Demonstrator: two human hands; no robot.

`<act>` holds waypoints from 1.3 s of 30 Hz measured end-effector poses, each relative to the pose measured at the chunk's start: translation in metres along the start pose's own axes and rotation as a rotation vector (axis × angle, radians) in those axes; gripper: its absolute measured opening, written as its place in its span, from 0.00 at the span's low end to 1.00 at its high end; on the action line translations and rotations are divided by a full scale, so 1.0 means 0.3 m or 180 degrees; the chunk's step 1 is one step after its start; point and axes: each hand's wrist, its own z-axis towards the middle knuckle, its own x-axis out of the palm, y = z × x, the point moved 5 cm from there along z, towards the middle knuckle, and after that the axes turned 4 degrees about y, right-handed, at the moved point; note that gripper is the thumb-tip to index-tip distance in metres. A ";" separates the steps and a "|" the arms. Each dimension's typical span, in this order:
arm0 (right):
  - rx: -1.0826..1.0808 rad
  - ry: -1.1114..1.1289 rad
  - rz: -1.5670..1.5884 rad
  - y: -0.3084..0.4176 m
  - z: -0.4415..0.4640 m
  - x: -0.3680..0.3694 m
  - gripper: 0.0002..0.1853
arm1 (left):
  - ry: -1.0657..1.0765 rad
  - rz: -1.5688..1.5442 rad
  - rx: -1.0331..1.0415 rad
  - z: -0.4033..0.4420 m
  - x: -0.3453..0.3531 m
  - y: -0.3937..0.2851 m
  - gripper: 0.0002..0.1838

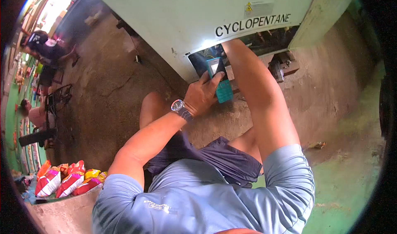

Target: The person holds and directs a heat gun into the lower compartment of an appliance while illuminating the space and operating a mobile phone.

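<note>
My left hand (203, 94), with a watch (178, 106) on its wrist, is closed around a teal keypad phone (223, 91). The phone is held at the front of a low opening in a pale cabinet (198, 15) marked CYCLOPENTANE, its small screen lit. A bright light shines at the opening's upper edge, just above the phone. My right forearm reaches into the opening beside the phone, and my right hand is hidden inside. Some wires or parts show dimly within the opening.
A metal part on a block (282, 66) lies by the cabinet's lower right edge. Colourful snack packets (70, 179) are at the lower left. Two people are at the far left, near a dark chair (58, 99). My bent knees are below my arms.
</note>
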 end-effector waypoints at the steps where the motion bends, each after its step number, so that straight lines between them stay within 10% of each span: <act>1: -0.0002 -0.0110 0.0004 0.006 -0.014 -0.010 0.26 | -0.0066 0.0018 0.0035 0.004 -0.003 -0.005 0.45; 8: 0.0761 -0.0988 0.0953 0.085 -0.517 -0.139 0.18 | -0.0031 0.0038 0.0210 -0.008 0.022 0.017 0.43; 12: 0.3108 -0.1591 0.2207 0.259 -0.940 -0.039 0.16 | 0.0164 0.0329 0.0121 -0.016 0.047 0.010 0.45; 16: 0.2731 -0.0112 0.4034 0.478 -0.907 0.214 0.19 | 0.0350 0.0339 0.0059 -0.014 0.054 0.009 0.42; 24: 0.3434 -0.0262 0.3645 0.450 -0.895 0.216 0.23 | 0.0248 -0.0081 0.0207 0.028 0.029 -0.066 0.45; 28: 0.3636 -0.0667 0.3969 0.476 -0.912 0.188 0.25 | 0.0283 -0.1223 -0.1135 -0.024 0.009 -0.125 0.46; 39: 0.3627 -0.1206 0.5500 0.558 -0.796 0.256 0.40 | -0.0271 -0.2899 -0.1865 -0.071 -0.115 -0.161 0.48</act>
